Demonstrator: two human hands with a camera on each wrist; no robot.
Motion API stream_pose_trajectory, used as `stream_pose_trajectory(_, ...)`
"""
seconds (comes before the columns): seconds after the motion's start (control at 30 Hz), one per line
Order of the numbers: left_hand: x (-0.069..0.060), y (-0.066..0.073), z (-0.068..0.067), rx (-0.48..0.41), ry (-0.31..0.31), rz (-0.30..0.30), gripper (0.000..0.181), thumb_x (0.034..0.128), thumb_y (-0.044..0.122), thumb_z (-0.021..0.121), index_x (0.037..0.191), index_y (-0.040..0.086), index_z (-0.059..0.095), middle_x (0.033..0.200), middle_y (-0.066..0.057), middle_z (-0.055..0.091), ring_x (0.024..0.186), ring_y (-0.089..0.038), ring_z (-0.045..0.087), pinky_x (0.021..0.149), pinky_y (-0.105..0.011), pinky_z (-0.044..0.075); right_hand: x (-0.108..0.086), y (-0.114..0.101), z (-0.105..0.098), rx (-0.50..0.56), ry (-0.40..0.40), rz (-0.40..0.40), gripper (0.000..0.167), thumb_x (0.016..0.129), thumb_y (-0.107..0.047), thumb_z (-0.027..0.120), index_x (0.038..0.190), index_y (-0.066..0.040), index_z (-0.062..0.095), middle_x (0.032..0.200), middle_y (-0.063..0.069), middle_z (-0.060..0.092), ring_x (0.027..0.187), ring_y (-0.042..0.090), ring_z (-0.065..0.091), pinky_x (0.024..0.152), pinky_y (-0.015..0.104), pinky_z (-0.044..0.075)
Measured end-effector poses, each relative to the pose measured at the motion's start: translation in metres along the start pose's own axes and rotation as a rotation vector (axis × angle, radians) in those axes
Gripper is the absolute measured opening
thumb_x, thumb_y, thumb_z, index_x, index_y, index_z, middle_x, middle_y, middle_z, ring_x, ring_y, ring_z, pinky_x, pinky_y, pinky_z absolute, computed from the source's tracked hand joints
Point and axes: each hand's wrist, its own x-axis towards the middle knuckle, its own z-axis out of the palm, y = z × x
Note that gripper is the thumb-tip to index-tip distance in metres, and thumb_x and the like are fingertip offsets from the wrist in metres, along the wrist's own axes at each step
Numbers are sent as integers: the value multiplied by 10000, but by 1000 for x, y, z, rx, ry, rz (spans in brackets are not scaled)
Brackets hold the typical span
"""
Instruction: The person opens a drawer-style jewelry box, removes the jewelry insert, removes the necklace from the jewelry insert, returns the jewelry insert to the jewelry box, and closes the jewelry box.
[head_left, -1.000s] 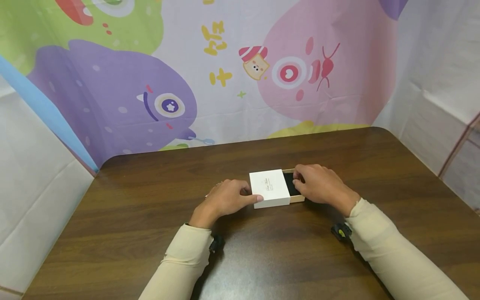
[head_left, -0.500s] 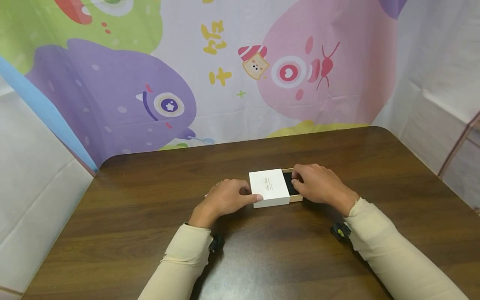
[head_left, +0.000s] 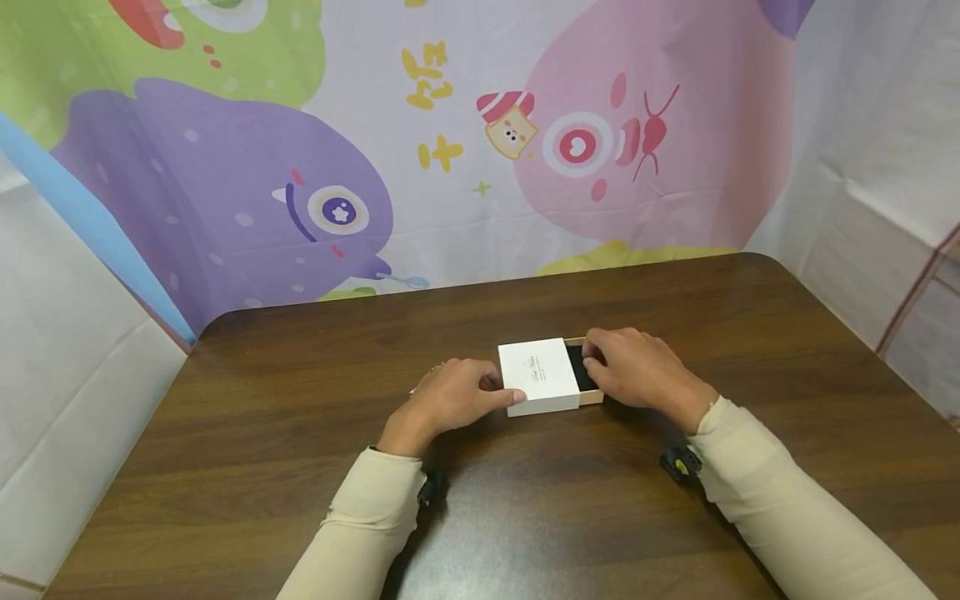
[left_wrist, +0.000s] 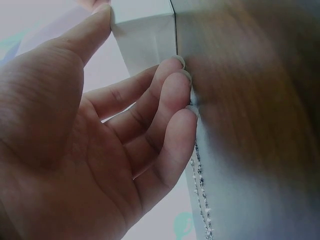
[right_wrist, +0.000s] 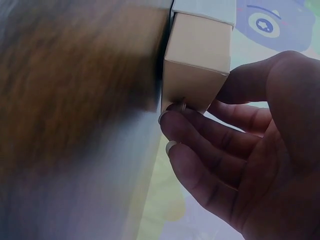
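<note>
A white box sleeve [head_left: 536, 371] with small gold lettering lies flat on the table. Out of its right end sticks a tan drawer [head_left: 592, 398] with a black lining [head_left: 581, 367]. My left hand [head_left: 453, 393] holds the sleeve's left end, thumb on the near corner and fingers curled against the end, as the left wrist view shows. My right hand [head_left: 641, 367] grips the drawer's outer end; in the right wrist view its fingers [right_wrist: 200, 170] curl at the tan end wall [right_wrist: 192, 85]. Beside my left fingers lies a thin silver chain [left_wrist: 201, 190], mostly hidden in the head view.
The dark wooden table [head_left: 525, 517] has a rounded far edge. Behind it hangs a cloth backdrop [head_left: 450, 208] with cartoon creatures. Pale cloth sheets [head_left: 862, 167] stand at both sides. Each wrist carries a small black camera [head_left: 681, 462].
The drawer has slid slightly left, deeper into the sleeve, and my right hand has shifted a little left with it. The sleeve and my left hand have stayed in place.
</note>
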Motion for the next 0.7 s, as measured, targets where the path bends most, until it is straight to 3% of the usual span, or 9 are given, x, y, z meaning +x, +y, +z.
stream_pose_trajectory(0.7,0,1,0,-4,2,5,457,868,612,690,1034,192,759,903,92,698,705,-132,567,634,-342,441,0,-2,0,19,-3,-2,111,964,-200,614,1022,-123,671,873,-19,649,703,163,554,645,379,469)
